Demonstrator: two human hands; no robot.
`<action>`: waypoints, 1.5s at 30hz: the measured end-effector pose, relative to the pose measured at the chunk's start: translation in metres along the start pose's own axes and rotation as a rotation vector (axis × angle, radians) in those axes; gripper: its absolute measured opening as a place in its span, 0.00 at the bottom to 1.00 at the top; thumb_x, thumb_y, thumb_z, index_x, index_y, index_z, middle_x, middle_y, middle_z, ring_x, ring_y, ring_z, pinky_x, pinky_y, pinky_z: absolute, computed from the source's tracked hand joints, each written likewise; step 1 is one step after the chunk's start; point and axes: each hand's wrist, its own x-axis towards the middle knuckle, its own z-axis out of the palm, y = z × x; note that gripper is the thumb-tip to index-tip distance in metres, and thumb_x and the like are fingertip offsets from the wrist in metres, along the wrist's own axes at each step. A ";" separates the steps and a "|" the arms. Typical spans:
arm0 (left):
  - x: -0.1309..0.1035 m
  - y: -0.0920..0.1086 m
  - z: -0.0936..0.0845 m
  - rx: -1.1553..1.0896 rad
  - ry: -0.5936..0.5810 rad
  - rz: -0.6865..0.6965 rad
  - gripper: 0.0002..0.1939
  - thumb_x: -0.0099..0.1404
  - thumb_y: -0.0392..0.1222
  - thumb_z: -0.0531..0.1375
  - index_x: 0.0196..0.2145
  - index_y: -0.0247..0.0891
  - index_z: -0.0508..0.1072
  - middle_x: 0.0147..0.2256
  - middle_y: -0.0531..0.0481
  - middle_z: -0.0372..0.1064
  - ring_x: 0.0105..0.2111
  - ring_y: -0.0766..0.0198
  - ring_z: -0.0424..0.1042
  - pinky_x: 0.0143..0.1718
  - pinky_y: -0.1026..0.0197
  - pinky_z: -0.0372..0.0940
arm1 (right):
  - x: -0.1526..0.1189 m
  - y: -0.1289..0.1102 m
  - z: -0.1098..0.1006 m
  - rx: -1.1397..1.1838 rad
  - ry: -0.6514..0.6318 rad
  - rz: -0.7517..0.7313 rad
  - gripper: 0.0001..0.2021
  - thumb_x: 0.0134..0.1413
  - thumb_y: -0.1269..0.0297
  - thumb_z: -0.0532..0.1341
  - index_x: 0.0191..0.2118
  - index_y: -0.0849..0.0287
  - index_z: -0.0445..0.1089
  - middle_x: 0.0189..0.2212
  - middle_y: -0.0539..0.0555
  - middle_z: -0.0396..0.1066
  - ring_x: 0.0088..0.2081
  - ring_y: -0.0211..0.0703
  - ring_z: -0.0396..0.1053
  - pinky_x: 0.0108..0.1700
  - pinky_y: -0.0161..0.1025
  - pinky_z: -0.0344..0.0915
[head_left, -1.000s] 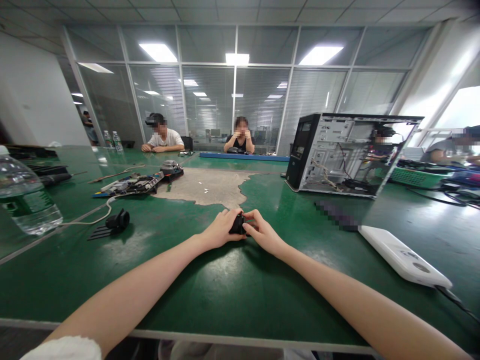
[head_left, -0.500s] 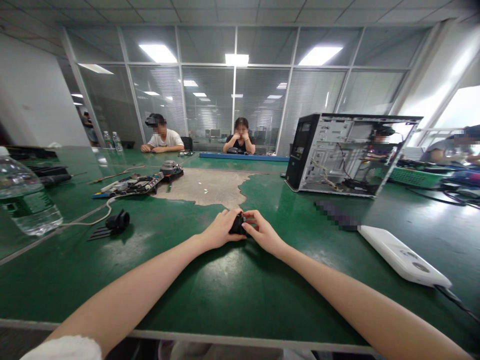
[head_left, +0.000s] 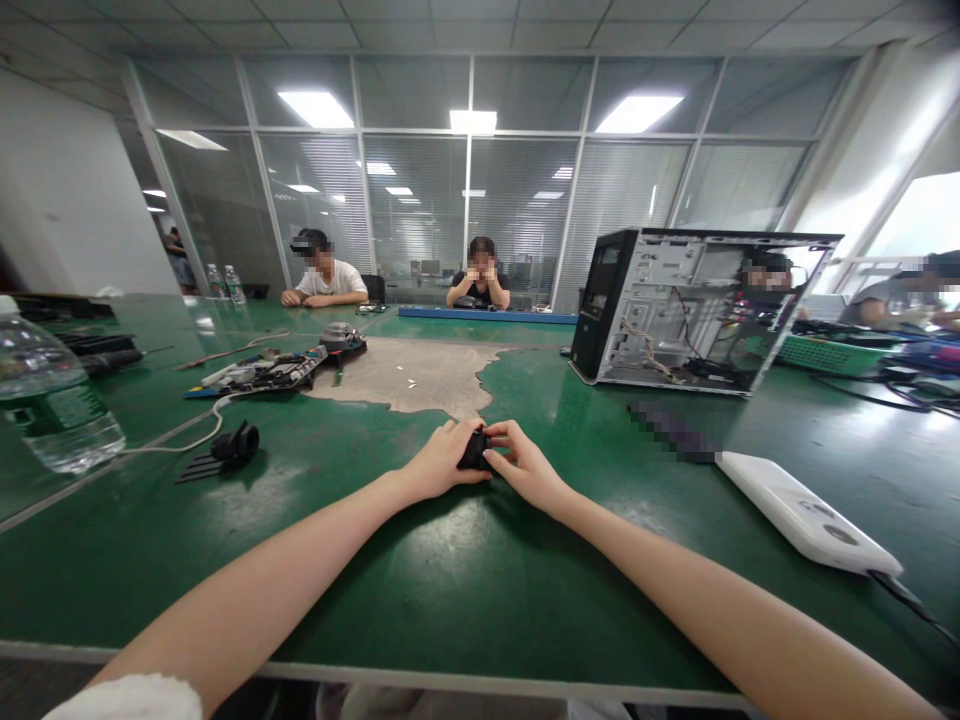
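Note:
A small black object (head_left: 475, 452) sits between my hands over the green table (head_left: 450, 590); its kind is hard to make out because fingers cover much of it. My left hand (head_left: 442, 460) wraps round it from the left, thumb along its near side. From the right, my right hand (head_left: 521, 462) pinches its right side with thumb and fingertips. Left of the hands lies a black clip-like part (head_left: 232, 447) with several thin prongs. Beyond it, a circuit board (head_left: 262, 372) bears a round metal-topped piece (head_left: 341, 337).
An open computer case (head_left: 652, 310) stands at the right rear. Nearer lies a white power bank-like device (head_left: 810, 510) with a black cable. A water bottle (head_left: 56, 400) stands at the left. Two people sit across the table; a green basket (head_left: 832, 353) is at far right.
Both hands stay at the same spot around the black object. The fingers of my right hand have shifted very slightly.

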 end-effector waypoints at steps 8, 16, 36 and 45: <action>0.000 -0.001 0.001 -0.005 0.008 0.006 0.33 0.50 0.53 0.60 0.50 0.39 0.52 0.46 0.44 0.59 0.41 0.54 0.60 0.41 0.54 0.57 | -0.001 -0.002 0.000 0.061 -0.057 0.044 0.12 0.50 0.67 0.53 0.43 0.57 0.56 0.38 0.53 0.62 0.38 0.39 0.65 0.36 0.38 0.66; 0.000 0.000 -0.001 -0.001 -0.008 0.003 0.34 0.50 0.54 0.60 0.50 0.39 0.53 0.46 0.44 0.58 0.41 0.54 0.60 0.41 0.53 0.57 | -0.001 0.001 -0.001 -0.032 0.045 -0.092 0.06 0.49 0.68 0.54 0.36 0.57 0.61 0.39 0.53 0.61 0.44 0.41 0.62 0.39 0.38 0.65; 0.000 0.001 -0.001 -0.007 -0.003 -0.004 0.34 0.50 0.53 0.60 0.50 0.39 0.53 0.45 0.44 0.59 0.41 0.55 0.60 0.41 0.53 0.57 | -0.001 -0.001 -0.001 -0.031 0.017 -0.044 0.07 0.51 0.67 0.53 0.38 0.57 0.59 0.38 0.53 0.62 0.42 0.40 0.64 0.38 0.38 0.64; 0.000 0.002 -0.002 -0.012 -0.012 0.005 0.33 0.51 0.54 0.59 0.50 0.38 0.52 0.46 0.43 0.59 0.41 0.54 0.60 0.42 0.53 0.56 | -0.001 0.004 -0.001 0.053 -0.056 0.073 0.12 0.52 0.65 0.52 0.44 0.57 0.56 0.38 0.54 0.63 0.35 0.37 0.66 0.36 0.38 0.66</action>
